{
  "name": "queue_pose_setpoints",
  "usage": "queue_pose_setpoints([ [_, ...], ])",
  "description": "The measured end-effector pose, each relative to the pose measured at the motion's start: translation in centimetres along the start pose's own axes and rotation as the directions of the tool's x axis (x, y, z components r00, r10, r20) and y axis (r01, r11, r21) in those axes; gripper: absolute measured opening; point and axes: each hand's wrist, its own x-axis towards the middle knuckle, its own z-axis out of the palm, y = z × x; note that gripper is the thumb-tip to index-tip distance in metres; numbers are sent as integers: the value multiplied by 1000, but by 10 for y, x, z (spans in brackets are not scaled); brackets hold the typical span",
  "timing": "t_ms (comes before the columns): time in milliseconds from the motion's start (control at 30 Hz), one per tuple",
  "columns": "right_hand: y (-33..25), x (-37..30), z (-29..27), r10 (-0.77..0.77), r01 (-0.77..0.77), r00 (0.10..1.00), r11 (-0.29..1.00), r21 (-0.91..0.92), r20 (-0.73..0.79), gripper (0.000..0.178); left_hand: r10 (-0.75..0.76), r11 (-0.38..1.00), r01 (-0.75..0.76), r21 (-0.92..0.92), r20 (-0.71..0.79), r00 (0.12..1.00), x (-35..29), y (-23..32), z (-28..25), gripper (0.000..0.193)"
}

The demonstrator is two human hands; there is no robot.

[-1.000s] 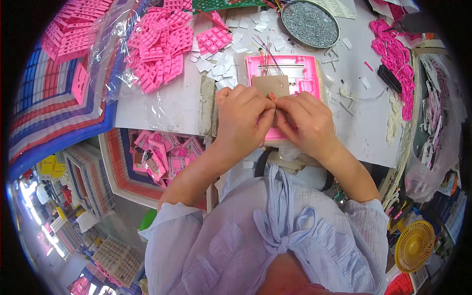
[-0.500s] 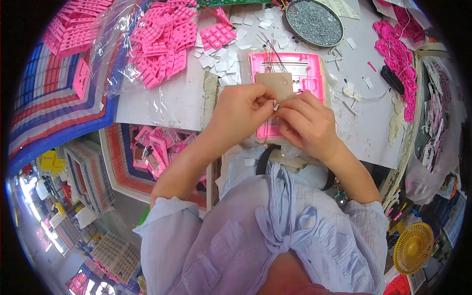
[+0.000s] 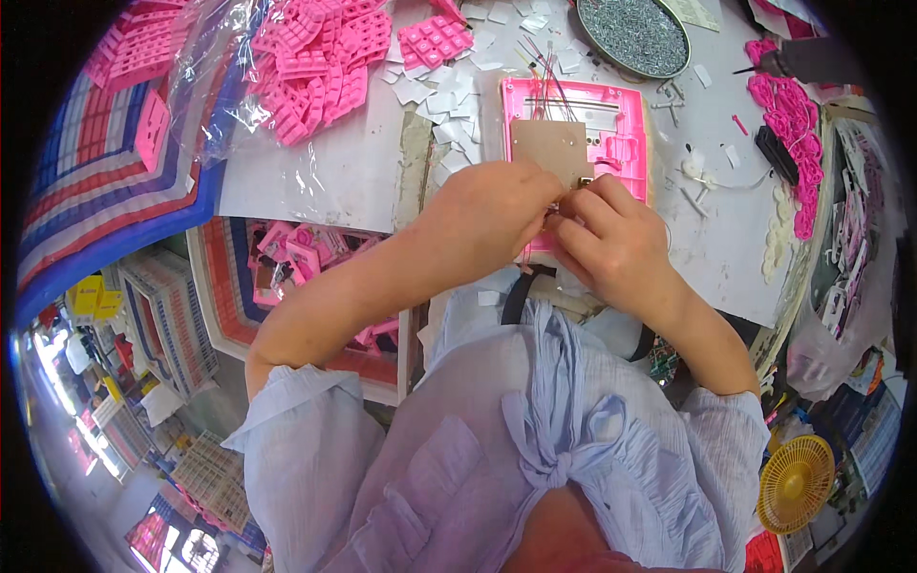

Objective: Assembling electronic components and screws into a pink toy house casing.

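A pink plastic housing (image 3: 626, 110) lies face down on the table in front of me. Across its left part sits a flat brown board (image 3: 548, 145), with thin coloured wires (image 3: 544, 86) running out past its far edge. My left hand (image 3: 501, 205) is closed in a pinch at the board's near edge. Beside it, fingertips almost touching, my right hand (image 3: 616, 234) is pinched too, over the near part of the housing. Whatever is between the fingers is too small and hidden to name. More thin wires hang below the hands.
Pink keypad pieces (image 3: 330, 57) are heaped at the far left, beside scattered white paper pieces (image 3: 444, 105). A round tray of small metal screws (image 3: 635, 38) stands at the back. A dark pointed tool (image 3: 812, 62) and pink parts (image 3: 788, 124) are at right. A crate (image 3: 215, 315) sits left.
The view has shifted, and the dark pointed tool now shows at upper right. My left hand has turned more over its pinch; the small white thing seen at its fingertips is now hidden.
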Motion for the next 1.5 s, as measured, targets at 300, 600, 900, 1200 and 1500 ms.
queue_pose_setpoints([
  [300,-8,2,-7,61,-66,973,998,18,221,24,49,997,-42,65,-109,993,-15,-7,11,25],
  [600,-7,-8,-15,101,-134,960,984,115,261,41,32,978,59,198,-426,904,-46,5,-4,37],
  [900,-10,-5,-12,104,-125,963,990,68,248,49,68,996,-73,47,98,993,-43,-5,-4,23],
  [1200,-16,-3,-8,105,-90,949,994,-63,297,50,-318,484,130,-866,-36,947,-28,-25,-16,12],
  [1500,-12,1,-15,78,-76,893,997,-23,444,54,-338,648,94,-756,-176,925,-2,-5,2,13],
])
